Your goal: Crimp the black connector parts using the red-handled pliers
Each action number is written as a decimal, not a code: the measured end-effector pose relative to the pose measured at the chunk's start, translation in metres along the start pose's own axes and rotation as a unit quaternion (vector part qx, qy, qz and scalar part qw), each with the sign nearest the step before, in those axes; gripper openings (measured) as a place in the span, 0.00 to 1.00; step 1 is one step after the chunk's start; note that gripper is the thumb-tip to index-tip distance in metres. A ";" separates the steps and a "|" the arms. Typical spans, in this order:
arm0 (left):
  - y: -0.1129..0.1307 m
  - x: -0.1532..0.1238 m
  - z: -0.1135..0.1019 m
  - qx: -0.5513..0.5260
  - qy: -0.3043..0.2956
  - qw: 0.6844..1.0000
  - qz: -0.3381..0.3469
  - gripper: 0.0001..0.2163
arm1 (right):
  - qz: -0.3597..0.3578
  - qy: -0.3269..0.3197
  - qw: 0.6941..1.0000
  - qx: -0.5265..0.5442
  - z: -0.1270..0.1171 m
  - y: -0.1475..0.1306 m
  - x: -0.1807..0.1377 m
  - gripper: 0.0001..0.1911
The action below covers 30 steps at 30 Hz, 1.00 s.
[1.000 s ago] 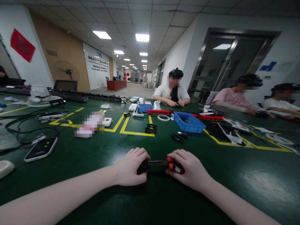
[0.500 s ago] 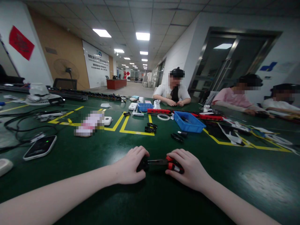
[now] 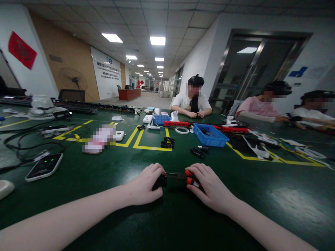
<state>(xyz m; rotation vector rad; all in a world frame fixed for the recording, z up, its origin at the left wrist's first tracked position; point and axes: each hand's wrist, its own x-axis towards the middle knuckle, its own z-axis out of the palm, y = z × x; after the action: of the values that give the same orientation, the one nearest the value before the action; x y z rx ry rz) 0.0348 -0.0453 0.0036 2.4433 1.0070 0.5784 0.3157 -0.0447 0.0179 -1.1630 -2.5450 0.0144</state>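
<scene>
My left hand (image 3: pixel 143 186) rests on the green table (image 3: pixel 104 170), fingers curled round a small black part (image 3: pixel 160 181). My right hand (image 3: pixel 211 188) is closed on the red-and-black handles of a pair of pliers (image 3: pixel 188 180). The pliers' dark jaws reach left to the black part between my two hands. Beyond my hands lie small black parts (image 3: pixel 197 152) and a cluster of black pieces (image 3: pixel 167 142).
A blue bin (image 3: pixel 210 135) and a smaller blue tray (image 3: pixel 160 119) stand past the yellow floor-tape lines (image 3: pixel 153 148). A phone (image 3: pixel 44 166) and cables (image 3: pixel 23 146) lie at the left. Three people sit across the table, at the far side and the right.
My hands and the pliers stay almost where they were; the view has shifted slightly, and my right fingers cover more of the red handles.
</scene>
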 end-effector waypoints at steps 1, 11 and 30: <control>0.000 0.000 0.000 -0.001 0.000 1.000 0.000 0.15 | -0.002 -0.001 1.000 0.000 0.000 0.000 0.000 0.18; -0.002 0.001 0.000 0.016 0.012 1.000 0.018 0.17 | -0.051 0.022 0.998 -0.032 -0.001 -0.001 0.000 0.19; 0.003 0.001 -0.002 0.008 0.006 1.000 0.017 0.16 | -0.045 0.016 0.999 -0.027 0.002 -0.001 -0.002 0.16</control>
<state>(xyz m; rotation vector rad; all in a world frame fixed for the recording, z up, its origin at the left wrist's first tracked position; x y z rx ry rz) 0.0358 -0.0461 0.0073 2.4786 0.9804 0.5998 0.3159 -0.0466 0.0150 -1.0590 -2.5811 -0.0937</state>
